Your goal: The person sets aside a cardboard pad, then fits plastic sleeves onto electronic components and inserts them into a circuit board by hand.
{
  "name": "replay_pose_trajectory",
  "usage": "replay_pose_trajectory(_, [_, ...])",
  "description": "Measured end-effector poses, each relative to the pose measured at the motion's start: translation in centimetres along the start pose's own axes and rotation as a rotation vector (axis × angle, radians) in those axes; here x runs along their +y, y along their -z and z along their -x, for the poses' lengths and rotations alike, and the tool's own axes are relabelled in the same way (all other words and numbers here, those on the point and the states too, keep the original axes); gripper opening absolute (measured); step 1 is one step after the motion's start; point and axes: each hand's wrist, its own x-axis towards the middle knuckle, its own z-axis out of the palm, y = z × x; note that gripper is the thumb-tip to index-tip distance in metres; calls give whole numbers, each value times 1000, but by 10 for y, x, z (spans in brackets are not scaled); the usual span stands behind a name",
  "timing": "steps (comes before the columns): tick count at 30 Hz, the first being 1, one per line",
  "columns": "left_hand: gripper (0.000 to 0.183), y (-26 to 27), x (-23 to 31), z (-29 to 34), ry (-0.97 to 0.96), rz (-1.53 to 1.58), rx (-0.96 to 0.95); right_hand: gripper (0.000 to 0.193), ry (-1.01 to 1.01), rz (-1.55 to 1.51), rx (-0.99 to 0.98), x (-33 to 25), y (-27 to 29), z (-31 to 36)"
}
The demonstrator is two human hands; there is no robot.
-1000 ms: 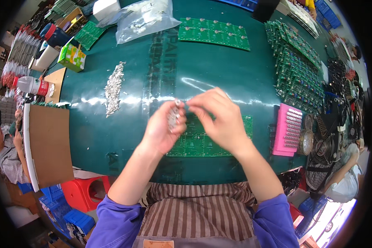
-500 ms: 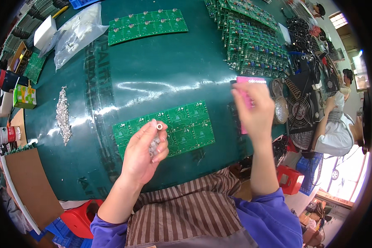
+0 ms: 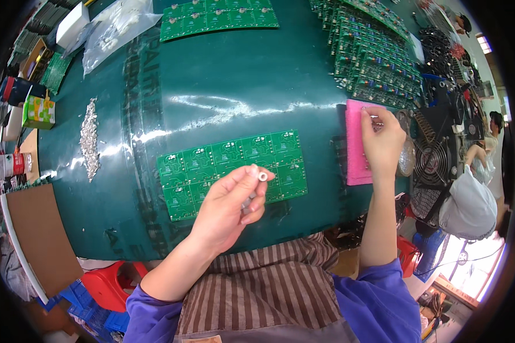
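My left hand [image 3: 229, 203] is closed around several small white ring-like spacers. One white spacer [image 3: 262, 176] stands out between thumb and forefinger, its hole showing. That hand hovers over the near right part of a green circuit board panel [image 3: 183, 171] lying on the table. Over at the right, my right hand [image 3: 385, 137] is at a pink foam pad [image 3: 356, 154], thumb and forefinger pinched together near its top edge. Whatever is between those fingertips is too small to make out, and the hand hides the pad's right side.
A second green panel with small parts [image 3: 220, 20] lies at the back. Stacked circuit boards [image 3: 377, 57] stand back right, beside a black fan [image 3: 429, 154]. On the left are a pile of small silvery parts [image 3: 89, 143] and a clear plastic bag [image 3: 117, 34]. A person sits far right.
My left hand has moved right across the panel with the spacers. The right hand has moved slightly right at the pink pad, its fingers now pinched. The whole view has shifted a little.
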Motion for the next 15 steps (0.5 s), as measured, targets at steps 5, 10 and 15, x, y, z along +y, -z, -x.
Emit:
replay_pose_trajectory(5, [28,-5,-6,-1,6,-20,22,6,111,-258,25,-19,12,11])
replay_pose_trajectory(10, [27,-12,-10,-2,39,-57,30,13,130,-952,-408,-85,24,67])
replay_pose_trajectory(15, [23,-10,-15,0,23,-15,14,15,185,-953,-434,-88,19,74])
